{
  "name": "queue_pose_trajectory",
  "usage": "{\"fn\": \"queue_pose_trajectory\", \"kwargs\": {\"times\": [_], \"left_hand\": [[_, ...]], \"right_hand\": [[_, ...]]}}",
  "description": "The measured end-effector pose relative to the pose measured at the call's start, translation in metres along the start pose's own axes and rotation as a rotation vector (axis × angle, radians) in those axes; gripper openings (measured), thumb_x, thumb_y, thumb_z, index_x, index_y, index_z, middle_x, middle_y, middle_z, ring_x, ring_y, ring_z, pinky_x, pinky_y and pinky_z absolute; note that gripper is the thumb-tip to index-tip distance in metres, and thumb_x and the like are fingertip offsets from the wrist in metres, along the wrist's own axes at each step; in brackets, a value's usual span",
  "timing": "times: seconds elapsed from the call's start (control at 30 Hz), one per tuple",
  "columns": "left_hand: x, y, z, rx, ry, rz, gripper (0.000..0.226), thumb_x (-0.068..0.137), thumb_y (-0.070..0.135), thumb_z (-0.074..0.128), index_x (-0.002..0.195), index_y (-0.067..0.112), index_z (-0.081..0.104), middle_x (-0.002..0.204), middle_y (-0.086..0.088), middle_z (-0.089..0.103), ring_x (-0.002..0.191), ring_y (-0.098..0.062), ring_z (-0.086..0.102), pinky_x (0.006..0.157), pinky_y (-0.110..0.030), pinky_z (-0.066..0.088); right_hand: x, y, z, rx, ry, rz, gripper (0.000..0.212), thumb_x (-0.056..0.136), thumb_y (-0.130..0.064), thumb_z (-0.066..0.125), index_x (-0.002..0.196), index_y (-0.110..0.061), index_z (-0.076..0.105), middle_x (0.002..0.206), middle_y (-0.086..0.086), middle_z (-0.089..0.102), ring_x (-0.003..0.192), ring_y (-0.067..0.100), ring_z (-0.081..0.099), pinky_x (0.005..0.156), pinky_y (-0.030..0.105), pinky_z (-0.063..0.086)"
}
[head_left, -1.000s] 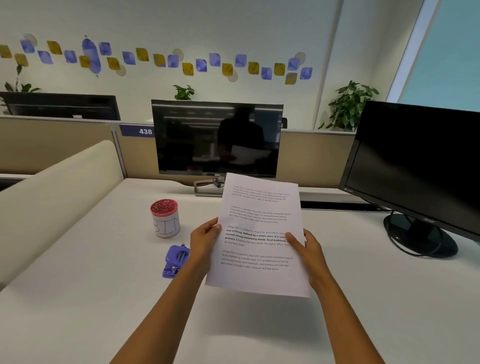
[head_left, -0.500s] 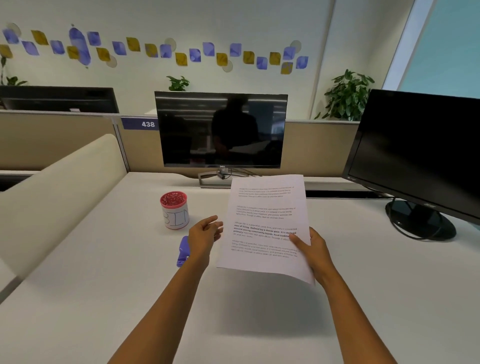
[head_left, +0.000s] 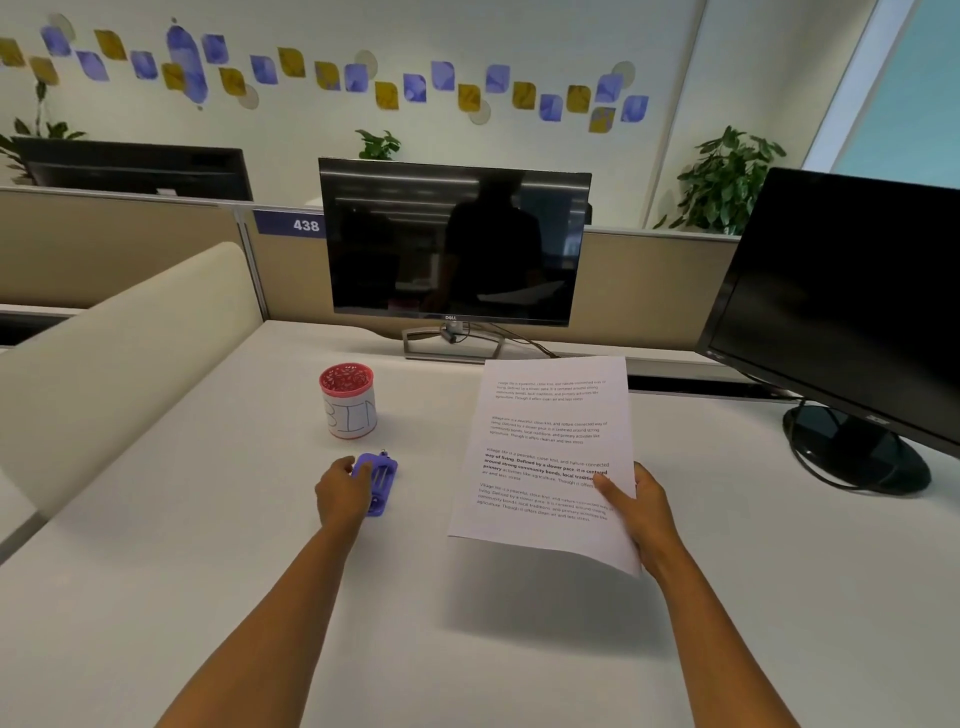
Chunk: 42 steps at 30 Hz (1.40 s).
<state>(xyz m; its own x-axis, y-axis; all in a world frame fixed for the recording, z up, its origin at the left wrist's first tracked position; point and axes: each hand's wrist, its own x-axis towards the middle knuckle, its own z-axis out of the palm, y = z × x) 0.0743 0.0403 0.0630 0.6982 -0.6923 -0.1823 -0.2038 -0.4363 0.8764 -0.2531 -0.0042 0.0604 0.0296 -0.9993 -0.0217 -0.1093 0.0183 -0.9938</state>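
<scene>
On the white desk (head_left: 208, 571) the purple tool (head_left: 383, 480) lies unlifted, the left hand (head_left: 340, 491) curling over it; the right hand (head_left: 649, 512) pinches the printed sheet (head_left: 550, 441) aloft. Using the tool likely remains.

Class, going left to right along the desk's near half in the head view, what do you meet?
Left hand gripping the purple stapler → printed sheet → right hand → round black monitor base.
</scene>
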Motion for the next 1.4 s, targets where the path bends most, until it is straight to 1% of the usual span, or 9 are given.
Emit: {"fn": "queue_pose_trajectory", "kwargs": {"times": [0.17, 0.37, 0.57, 0.67, 0.8, 0.87, 1.07, 1.27, 1.4], "left_hand": [[0.009, -0.008, 0.003, 0.037, -0.008, -0.039, 0.036, 0.093, 0.021, 0.049, 0.115, -0.005, 0.06, 0.114, -0.024, 0.064, 0.103, -0.037, 0.059, 0.087, -0.04, 0.046], [0.013, -0.007, 0.007, 0.03, 0.007, -0.082, 0.037, 0.091, 0.024, 0.053, 0.116, -0.003, 0.06, 0.114, -0.022, 0.064, 0.104, -0.036, 0.059, 0.087, -0.039, 0.046], [0.015, -0.003, 0.013, -0.011, 0.017, -0.138, 0.035, 0.09, 0.023, 0.055, 0.113, -0.003, 0.06, 0.113, -0.022, 0.064, 0.084, -0.027, 0.053, 0.073, -0.032, 0.042], [0.015, 0.002, 0.016, -0.06, 0.003, -0.168, 0.033, 0.089, 0.021, 0.057, 0.112, -0.002, 0.059, 0.111, -0.021, 0.063, 0.084, -0.025, 0.049, 0.072, -0.029, 0.037], [0.02, 0.012, 0.015, -0.166, -0.073, -0.308, 0.041, 0.089, 0.023, 0.057, 0.119, -0.006, 0.052, 0.115, -0.022, 0.06, 0.091, -0.03, 0.055, 0.082, -0.036, 0.041], [0.023, 0.014, 0.016, -0.358, -0.141, -0.388, 0.044, 0.089, 0.018, 0.057, 0.124, -0.007, 0.048, 0.111, -0.02, 0.059, 0.078, -0.028, 0.055, 0.091, -0.04, 0.044], [0.01, 0.03, 0.019, -0.74, -0.325, -0.447, 0.042, 0.088, 0.008, 0.058, 0.126, -0.001, 0.043, 0.092, -0.016, 0.057, 0.071, -0.024, 0.055, 0.075, -0.04, 0.049], [-0.001, 0.049, 0.024, -0.785, -0.476, -0.317, 0.03, 0.088, 0.007, 0.057, 0.113, 0.006, 0.041, 0.091, -0.013, 0.058, 0.08, -0.024, 0.057, 0.077, -0.038, 0.048], [-0.005, 0.058, 0.029, -0.752, -0.518, -0.271, 0.026, 0.087, 0.008, 0.058, 0.11, 0.004, 0.047, 0.091, -0.013, 0.06, 0.079, -0.022, 0.059, 0.067, -0.033, 0.053]], "right_hand": [[0.004, 0.007, -0.005, 0.006, -0.012, 0.008, 0.039, 0.086, -0.025, 0.063, 0.122, -0.017, 0.053, 0.115, 0.007, 0.065, 0.092, 0.026, 0.068, 0.07, 0.036, 0.059], [0.008, 0.007, -0.007, 0.028, -0.021, 0.016, 0.032, 0.087, -0.021, 0.061, 0.118, -0.018, 0.053, 0.109, 0.005, 0.065, 0.087, 0.019, 0.067, 0.054, 0.018, 0.055], [0.017, 0.009, -0.009, 0.03, -0.025, 0.019, 0.034, 0.087, -0.021, 0.062, 0.119, -0.016, 0.053, 0.11, 0.006, 0.065, 0.088, 0.02, 0.067, 0.054, 0.018, 0.055], [0.023, 0.009, -0.009, 0.03, -0.029, 0.017, 0.033, 0.087, -0.022, 0.062, 0.118, -0.017, 0.053, 0.111, 0.006, 0.065, 0.088, 0.02, 0.068, 0.055, 0.019, 0.056], [0.029, 0.007, -0.008, 0.035, -0.037, 0.009, 0.034, 0.087, -0.022, 0.061, 0.12, -0.016, 0.053, 0.111, 0.006, 0.065, 0.089, 0.02, 0.068, 0.057, 0.02, 0.056], [0.032, 0.007, -0.007, 0.03, -0.04, 0.008, 0.037, 0.087, -0.023, 0.062, 0.122, -0.016, 0.053, 0.113, 0.006, 0.065, 0.09, 0.021, 0.068, 0.059, 0.022, 0.057], [0.036, 0.003, -0.006, 0.036, -0.037, -0.009, 0.036, 0.086, -0.024, 0.063, 0.12, -0.017, 0.054, 0.113, 0.005, 0.066, 0.092, 0.02, 0.068, 0.064, 0.024, 0.058], [0.033, -0.006, -0.011, 0.014, -0.055, -0.022, 0.039, 0.086, -0.026, 0.063, 0.122, -0.018, 0.052, 0.113, 0.003, 0.066, 0.093, 0.021, 0.068, 0.068, 0.029, 0.059], [0.029, -0.014, -0.013, 0.023, -0.069, -0.04, 0.035, 0.086, -0.027, 0.063, 0.119, -0.021, 0.053, 0.112, 0.0, 0.067, 0.093, 0.02, 0.068, 0.071, 0.032, 0.059]]}}
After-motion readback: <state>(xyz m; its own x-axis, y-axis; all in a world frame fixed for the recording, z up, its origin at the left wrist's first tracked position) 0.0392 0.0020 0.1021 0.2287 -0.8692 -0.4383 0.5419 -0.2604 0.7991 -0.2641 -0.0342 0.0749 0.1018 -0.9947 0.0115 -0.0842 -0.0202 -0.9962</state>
